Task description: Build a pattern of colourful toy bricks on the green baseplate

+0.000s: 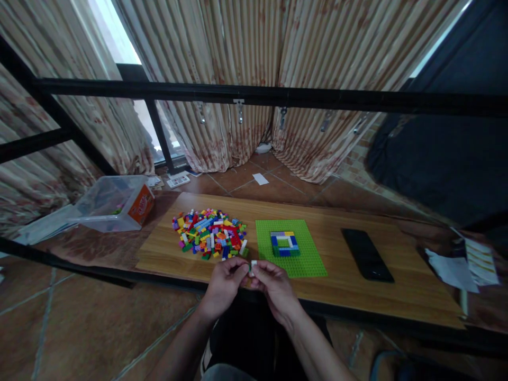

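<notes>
Right hand (275, 283) grips a white brick (254, 263). Left hand (224, 283) just beside; cannot tell its grip. Brick square (286, 253) sits on green baseplate (311, 262).

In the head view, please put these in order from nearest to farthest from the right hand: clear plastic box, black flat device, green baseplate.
From the right hand:
1. Green baseplate, just beyond it.
2. Black flat device, to its right.
3. Clear plastic box, at far left.
</notes>
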Motion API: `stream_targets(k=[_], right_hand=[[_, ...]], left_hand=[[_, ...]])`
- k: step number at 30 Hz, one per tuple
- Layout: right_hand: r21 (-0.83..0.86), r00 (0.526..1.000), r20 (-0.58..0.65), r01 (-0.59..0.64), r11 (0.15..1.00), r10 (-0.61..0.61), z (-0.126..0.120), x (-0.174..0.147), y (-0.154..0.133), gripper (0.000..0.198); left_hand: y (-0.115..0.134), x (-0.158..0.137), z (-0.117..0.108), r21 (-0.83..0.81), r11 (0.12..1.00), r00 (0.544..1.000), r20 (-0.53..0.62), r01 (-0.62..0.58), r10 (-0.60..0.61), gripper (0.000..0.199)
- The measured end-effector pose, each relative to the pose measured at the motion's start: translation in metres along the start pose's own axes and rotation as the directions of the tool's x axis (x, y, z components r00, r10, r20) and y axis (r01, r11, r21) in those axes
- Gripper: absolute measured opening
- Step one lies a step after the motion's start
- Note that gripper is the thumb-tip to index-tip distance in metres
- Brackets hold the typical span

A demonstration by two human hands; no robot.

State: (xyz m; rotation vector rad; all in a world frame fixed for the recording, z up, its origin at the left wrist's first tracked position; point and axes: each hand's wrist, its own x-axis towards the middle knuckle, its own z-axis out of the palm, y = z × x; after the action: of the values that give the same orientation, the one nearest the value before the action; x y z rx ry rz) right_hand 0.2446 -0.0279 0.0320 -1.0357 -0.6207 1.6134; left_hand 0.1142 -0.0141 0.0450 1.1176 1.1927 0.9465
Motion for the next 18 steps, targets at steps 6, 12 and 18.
stream_targets(k=[6, 12, 18], right_hand=[[-0.009, 0.996, -0.091, 0.026, 1.000, -0.027, -0.017, 0.004, -0.010, 0.043], [-0.027, 0.984, -0.161, 0.075, 0.997, -0.078, -0.038, 0.014, -0.039, 0.045], [0.069, 0.992, -0.130, 0.011, 0.998, -0.002, -0.048, 0.021, -0.053, 0.037]], left_hand=[[-0.004, 0.019, -0.013, 0.172, 0.980, 0.975, -0.182, -0.099, 0.131, 0.025], [-0.007, 0.043, -0.044, 0.704, 0.668, 0.846, -0.185, -0.241, 0.500, 0.020], [-0.016, 0.054, -0.049, 0.891, 0.422, 0.815, -0.117, -0.166, 0.567, 0.019]])
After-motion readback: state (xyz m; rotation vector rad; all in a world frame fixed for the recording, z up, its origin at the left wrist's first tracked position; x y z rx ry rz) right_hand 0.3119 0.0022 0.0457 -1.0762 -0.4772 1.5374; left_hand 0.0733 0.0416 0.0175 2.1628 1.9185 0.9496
